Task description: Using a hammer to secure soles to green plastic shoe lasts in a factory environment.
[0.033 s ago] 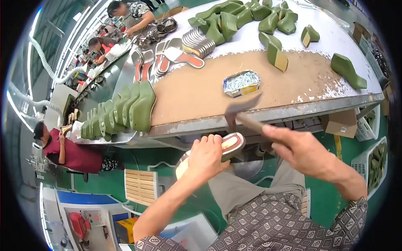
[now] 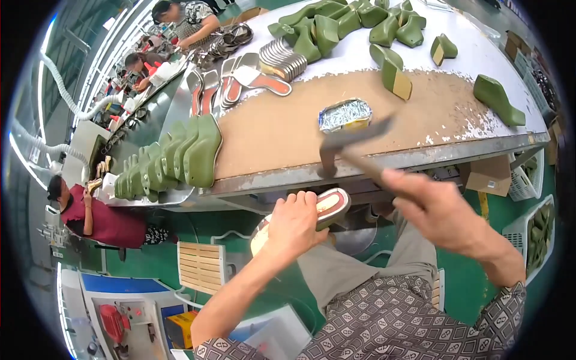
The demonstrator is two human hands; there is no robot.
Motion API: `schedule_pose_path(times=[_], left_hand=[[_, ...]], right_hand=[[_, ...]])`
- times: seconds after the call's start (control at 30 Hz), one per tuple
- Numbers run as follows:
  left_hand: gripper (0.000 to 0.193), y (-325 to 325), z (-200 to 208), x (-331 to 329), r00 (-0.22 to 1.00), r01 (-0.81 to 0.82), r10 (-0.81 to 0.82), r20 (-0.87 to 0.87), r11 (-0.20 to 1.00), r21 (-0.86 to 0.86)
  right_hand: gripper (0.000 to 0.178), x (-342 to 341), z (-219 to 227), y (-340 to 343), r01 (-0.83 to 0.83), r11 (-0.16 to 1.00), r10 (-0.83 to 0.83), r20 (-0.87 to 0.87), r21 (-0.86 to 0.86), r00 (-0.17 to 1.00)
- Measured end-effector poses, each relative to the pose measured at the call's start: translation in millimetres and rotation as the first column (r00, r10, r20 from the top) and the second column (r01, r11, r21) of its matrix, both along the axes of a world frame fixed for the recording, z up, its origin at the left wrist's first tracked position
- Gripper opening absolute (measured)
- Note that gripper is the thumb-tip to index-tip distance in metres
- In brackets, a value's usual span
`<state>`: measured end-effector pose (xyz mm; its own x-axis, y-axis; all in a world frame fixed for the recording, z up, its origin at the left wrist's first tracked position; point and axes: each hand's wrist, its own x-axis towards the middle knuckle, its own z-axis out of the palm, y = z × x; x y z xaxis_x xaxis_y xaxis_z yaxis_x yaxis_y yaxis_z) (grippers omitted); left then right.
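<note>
My left hand is wrapped over a green shoe last with a red-and-cream insole on its upward face. It holds the last above my lap, just off the table's front edge. My fingers cover the middle of the insole. In my right hand is a hammer, gripped by its handle and slightly blurred. The hammer head hangs above the near end of the last, apart from it. Beyond the hammer, an open box of small nails sits on the table.
The worktable has a metal front edge. A row of green lasts stands at its left, with insoles behind. More lasts are heaped at the back. White baskets hold lasts at right. A seated person is at left.
The hammer has risen slightly, away from the last, with my right hand. My left hand and the last have stayed almost still.
</note>
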<state>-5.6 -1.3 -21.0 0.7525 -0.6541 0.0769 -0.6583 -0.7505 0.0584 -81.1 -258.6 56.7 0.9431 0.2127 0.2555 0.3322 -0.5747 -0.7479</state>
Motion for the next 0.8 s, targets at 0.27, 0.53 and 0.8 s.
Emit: schedule_pose_path(times=[0.27, 0.53, 0.8], left_hand=[[0.056, -8.1, 1.2, 0.6, 1.0, 0.019, -0.019, -0.001, 1.0, 0.0], [0.049, -0.3, 2.8, -3.4, 0.999, -0.035, 0.035, -0.037, 0.999, 0.009], [0.06, -2.2, 4.1, -2.2, 0.994, -0.075, 0.073, -0.087, 0.997, -0.02]], right_hand=[[0.05, -19.6, -36.0, -3.7, -0.063, 0.986, 0.043, -0.133, -0.154, 0.99], [0.051, -26.2, -33.3, -5.1, 0.083, 0.924, -0.1, 0.026, 0.374, 0.995], [0.053, -30.4, -55.1, 15.5, 0.231, 0.89, -0.027, -0.461, 0.393, 0.887]])
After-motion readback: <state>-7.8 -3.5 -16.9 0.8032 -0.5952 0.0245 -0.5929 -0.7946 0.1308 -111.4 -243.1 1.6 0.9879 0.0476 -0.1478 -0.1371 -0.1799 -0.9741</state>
